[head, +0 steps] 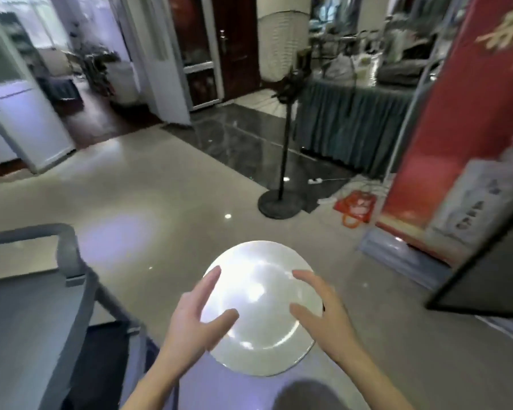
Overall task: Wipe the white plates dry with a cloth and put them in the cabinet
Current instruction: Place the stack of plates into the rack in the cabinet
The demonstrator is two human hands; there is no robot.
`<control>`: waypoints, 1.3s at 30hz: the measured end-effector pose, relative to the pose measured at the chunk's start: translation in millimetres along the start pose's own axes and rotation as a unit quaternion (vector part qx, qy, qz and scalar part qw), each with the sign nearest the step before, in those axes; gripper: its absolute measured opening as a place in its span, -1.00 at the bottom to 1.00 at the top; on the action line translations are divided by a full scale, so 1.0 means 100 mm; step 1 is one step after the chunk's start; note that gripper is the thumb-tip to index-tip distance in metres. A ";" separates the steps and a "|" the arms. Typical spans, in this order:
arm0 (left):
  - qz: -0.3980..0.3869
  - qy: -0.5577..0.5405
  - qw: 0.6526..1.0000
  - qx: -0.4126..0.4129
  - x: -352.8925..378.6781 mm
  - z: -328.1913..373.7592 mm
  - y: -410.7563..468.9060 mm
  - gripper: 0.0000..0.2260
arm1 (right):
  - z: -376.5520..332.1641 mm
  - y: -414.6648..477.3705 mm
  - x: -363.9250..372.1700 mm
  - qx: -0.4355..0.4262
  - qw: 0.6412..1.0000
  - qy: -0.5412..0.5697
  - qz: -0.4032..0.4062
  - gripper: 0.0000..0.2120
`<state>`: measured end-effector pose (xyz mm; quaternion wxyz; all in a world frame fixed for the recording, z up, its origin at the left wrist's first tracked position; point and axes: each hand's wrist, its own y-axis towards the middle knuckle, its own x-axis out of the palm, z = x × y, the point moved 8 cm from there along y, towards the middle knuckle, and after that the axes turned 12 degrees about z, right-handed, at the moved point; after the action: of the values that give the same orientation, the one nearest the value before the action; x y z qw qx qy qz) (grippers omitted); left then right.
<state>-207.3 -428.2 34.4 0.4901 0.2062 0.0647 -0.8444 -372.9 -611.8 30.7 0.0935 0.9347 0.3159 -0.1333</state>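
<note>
A round white plate [261, 303] is held level in front of me, above the shiny tiled floor. My left hand [196, 318] grips its left rim, thumb on top and fingers reaching along the edge. My right hand [323, 312] grips the right rim the same way. The plate's face is glossy and reflects the lights. No cloth and no cabinet interior can be made out in this view.
A grey cart [27, 306] with a raised handle stands at my left. A standing fan [282, 184] rises from its round base ahead. A dark open door panel [486, 270] juts in at the right, beside a red banner [444, 119] and an orange bag [356, 208].
</note>
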 end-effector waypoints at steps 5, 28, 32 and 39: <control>-0.193 0.016 0.974 0.118 1.96 0.85 0.25 -0.30 | 0.62 -0.02 -1.73 0.086 0.977 -0.016 0.196 -0.49; -0.589 -0.114 0.775 0.198 9.13 4.08 -1.12 -0.33 | 2.42 -0.30 -7.64 0.248 0.732 -0.040 0.633 -0.48; -0.592 -0.130 0.771 0.196 10.08 4.54 -1.51 -0.33 | 2.77 -0.26 -8.66 0.237 0.728 -0.043 0.642 -0.45; -0.578 -0.154 0.785 0.161 11.57 5.38 -1.91 -0.35 | 3.06 0.01 -10.53 0.209 0.747 -0.088 0.625 -0.48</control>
<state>-1026.8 -1425.0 27.7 -0.1262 0.0736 -0.0412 -0.9884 -1235.3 -1287.5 65.4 -0.0148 0.9033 -0.3845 -0.1896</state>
